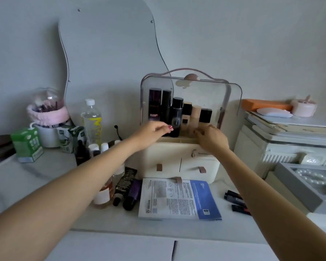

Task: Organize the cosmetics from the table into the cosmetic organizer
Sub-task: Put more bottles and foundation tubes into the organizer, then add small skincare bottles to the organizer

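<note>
Head view, looking down at a white table [36,178] with the cosmetic organizer [181,161] standing at the far middle, clear lid flipped up. Already lined up in the top compartment: a row of tall bottles [174,112], dark ones to the left, a beige one toward the right. Both hands up at the front edge of that compartment. Left hand [152,131] with fingers curled toward the thumb, right by the base of the black bottle [176,117]; looks like a pinch or a nudge, but can't tell if anything is actually held. Right hand [212,137] curled too, knuckles toward the camera, fingertips down near the beige bottle; whether it's gripping something, can't tell.

Step in hand, best guess: settling and straightening bottles in the top row, so somewhere mid-task.

Plenty left on the table. Cluster of bottles and tubes [119,189] near left of the organizer, including an amber bottle and a purple tube lying down. Sheet mask packet [179,199] flat right in front of the drawers. Couple of dark lipstick-type sticks [236,202] near right.

Next move probably: let go up top, drop a hand to the near-left cluster or the sticks, grab one piece. Tall stuff upright in the remaining gap on the right of the row; small sticks likely better in a drawer, which means shifting the packet first since it sits against the drawer fronts.
</note>
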